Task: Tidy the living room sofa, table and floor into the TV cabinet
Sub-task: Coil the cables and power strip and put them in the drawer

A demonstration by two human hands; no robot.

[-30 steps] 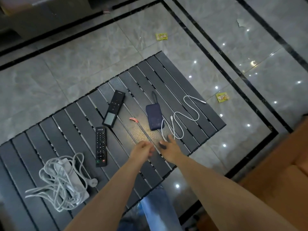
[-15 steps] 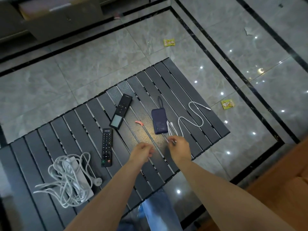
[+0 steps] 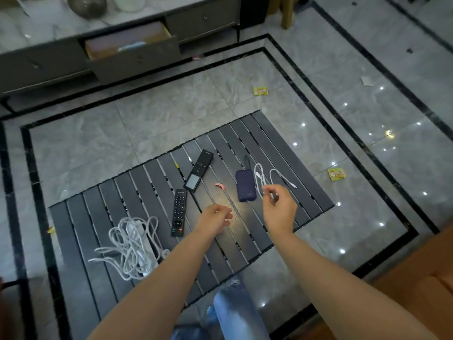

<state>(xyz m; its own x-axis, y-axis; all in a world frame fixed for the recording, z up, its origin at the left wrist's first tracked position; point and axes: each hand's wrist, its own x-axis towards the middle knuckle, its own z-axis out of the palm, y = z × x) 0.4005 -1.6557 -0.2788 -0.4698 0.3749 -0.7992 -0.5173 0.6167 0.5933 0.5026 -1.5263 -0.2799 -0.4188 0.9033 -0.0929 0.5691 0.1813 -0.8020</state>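
My right hand (image 3: 278,207) pinches one end of the white charging cable (image 3: 263,176) and lifts it above the black slatted table (image 3: 282,143). The cable's far loop still lies on the slats beside the dark blue power bank (image 3: 245,186). My left hand (image 3: 217,218) hovers over the table with fingers loosely curled, holding nothing I can see. Two black remotes lie on the table: a slim one (image 3: 198,173) and a buttoned one (image 3: 178,212). A white power strip with tangled cord (image 3: 132,244) sits at the left. The TV cabinet's drawer (image 3: 132,50) stands open at the back.
A small pink clip (image 3: 220,185) lies between the slim remote and the power bank. Yellow wrappers (image 3: 260,90) (image 3: 337,174) and a white paper scrap (image 3: 366,81) lie on the tiled floor. An orange sofa edge (image 3: 416,278) is at the lower right.
My right hand took hold of the white cable's near end and raised it off the table. The view tilted up, bringing the cabinet and its open drawer into sight.
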